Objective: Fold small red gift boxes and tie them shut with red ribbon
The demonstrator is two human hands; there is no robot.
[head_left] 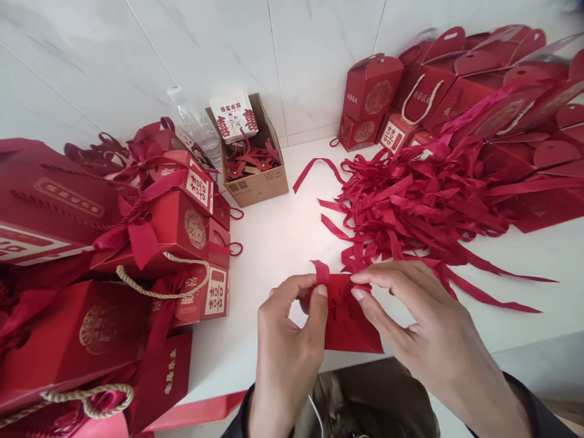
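Note:
A small red box (353, 333) stands at the table's front edge, between my two hands. My left hand (289, 331) pinches a red ribbon (321, 272) between thumb and forefinger at the box's left side, with a short end sticking up above the fingers. On the right, thumb and forefinger of my right hand (424, 328) are closed on another part of red ribbon over the box's top right corner. Slots or folds show in the top of the box between the hands; the ribbon's path there is partly hidden by my fingers.
A heap of loose red ribbons (410, 201) lies just beyond my right hand. Finished-looking red gift boxes (118, 334) with rope handles crowd the left; more red boxes (371, 91) stand at the back right. A cardboard box (262, 188) and a clear plastic bottle (196, 121) are near the wall.

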